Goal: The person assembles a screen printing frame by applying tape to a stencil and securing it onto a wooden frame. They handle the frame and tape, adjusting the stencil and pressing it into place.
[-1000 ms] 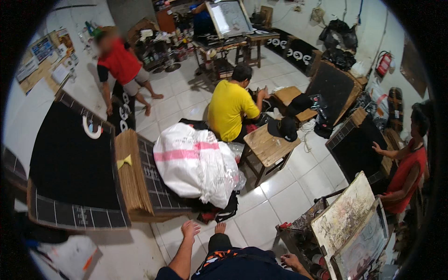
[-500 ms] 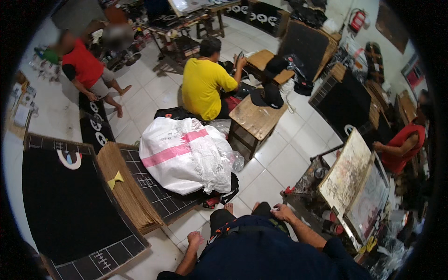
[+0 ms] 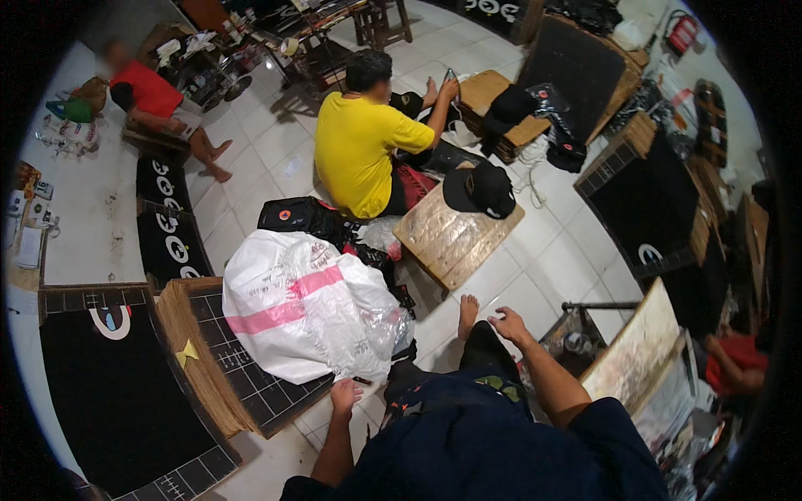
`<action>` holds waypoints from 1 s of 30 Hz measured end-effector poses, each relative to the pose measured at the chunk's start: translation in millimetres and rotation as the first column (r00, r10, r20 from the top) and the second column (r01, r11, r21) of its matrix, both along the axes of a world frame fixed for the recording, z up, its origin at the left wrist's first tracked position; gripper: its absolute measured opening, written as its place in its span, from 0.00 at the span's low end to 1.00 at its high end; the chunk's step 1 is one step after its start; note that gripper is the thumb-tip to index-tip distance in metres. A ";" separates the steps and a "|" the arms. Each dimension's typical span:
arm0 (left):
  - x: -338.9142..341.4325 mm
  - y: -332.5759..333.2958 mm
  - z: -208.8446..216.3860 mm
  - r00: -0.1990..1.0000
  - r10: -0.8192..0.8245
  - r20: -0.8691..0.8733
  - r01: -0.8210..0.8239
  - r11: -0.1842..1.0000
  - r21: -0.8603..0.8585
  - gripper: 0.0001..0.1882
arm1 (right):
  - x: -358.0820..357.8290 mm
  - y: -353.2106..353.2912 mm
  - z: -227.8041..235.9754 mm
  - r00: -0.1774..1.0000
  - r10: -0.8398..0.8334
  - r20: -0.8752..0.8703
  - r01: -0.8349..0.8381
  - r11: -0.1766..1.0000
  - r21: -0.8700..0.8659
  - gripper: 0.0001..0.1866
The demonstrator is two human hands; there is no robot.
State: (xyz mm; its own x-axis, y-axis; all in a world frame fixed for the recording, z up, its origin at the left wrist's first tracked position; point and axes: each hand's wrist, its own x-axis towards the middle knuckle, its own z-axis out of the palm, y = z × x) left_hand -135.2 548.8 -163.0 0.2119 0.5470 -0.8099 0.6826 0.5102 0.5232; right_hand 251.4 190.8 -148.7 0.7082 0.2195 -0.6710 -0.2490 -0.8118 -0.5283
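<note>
My left hand (image 3: 344,395) is beside the lower edge of a large white sack (image 3: 288,305) with a pink stripe. Its fingers look loosely apart, and I see nothing held in them; whether it touches the sack I cannot tell. My right hand (image 3: 508,325) hangs over the tiles by my right leg, fingers spread and free of any object. In front of the sack's far side lies a black bag (image 3: 292,215) with an orange mark. A wooden stool (image 3: 447,242) stands ahead of me with a black cap (image 3: 482,190) on its top.
A person in a yellow shirt (image 3: 355,154) sits on the floor beyond the sack. To the left are stacked boards (image 3: 196,359) and a black printing board (image 3: 109,392). A tilted stained panel (image 3: 639,346) stands close on my right. Two people in red are at the sides.
My view has shifted forward, nearer the sack and stool. My left hand has come up beside the sack; my right hand has moved forward from my leg, its fingers more spread.
</note>
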 end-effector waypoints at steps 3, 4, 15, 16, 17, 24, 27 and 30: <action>26.4 -37.8 23.4 0.998 -0.042 0.038 0.044 0.998 -0.051 0.15 | 62.0 30.4 -20.4 0.918 0.341 0.203 -0.330 0.940 -0.084 0.37; 30.2 -51.6 34.3 0.995 -0.082 0.048 0.084 0.996 -0.042 0.15 | 80.0 41.2 -24.1 0.876 0.422 0.231 -0.409 0.906 -0.106 0.38; 120.5 -42.5 59.9 0.997 -0.017 -0.074 0.022 0.997 0.067 0.18 | 216.2 149.3 -0.8 0.896 0.444 -0.010 -0.430 0.873 0.232 0.39; 133.8 -27.1 56.2 0.998 -0.026 -0.060 0.032 0.994 0.106 0.18 | 228.6 159.0 7.5 0.880 0.474 0.009 -0.470 0.869 0.153 0.39; 146.5 -12.6 52.9 0.997 -0.039 -0.066 0.049 0.988 0.146 0.17 | 239.3 166.3 16.7 0.879 0.476 0.020 -0.473 0.867 0.155 0.38; 219.8 125.6 56.8 0.977 0.053 -0.206 0.133 0.600 0.789 0.17 | 337.0 287.4 77.9 0.848 0.516 0.119 -0.530 0.828 0.184 0.36; 233.5 194.6 55.0 0.823 0.247 -0.511 0.334 0.516 0.789 0.33 | 380.3 377.4 102.8 0.860 0.484 0.161 -0.510 0.821 0.257 0.36; 226.6 248.3 34.9 0.783 0.228 -0.579 0.318 0.653 0.688 0.50 | 428.5 470.1 121.1 0.769 0.561 0.306 -0.619 0.773 0.137 0.40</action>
State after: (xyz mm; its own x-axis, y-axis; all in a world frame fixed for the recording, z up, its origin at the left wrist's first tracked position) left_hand 91.5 797.1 -128.1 -0.0936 0.9904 -0.1018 0.9763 0.1113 0.1854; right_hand 679.9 661.0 -27.6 0.5159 0.7650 -0.3856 0.3955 -0.6119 -0.6850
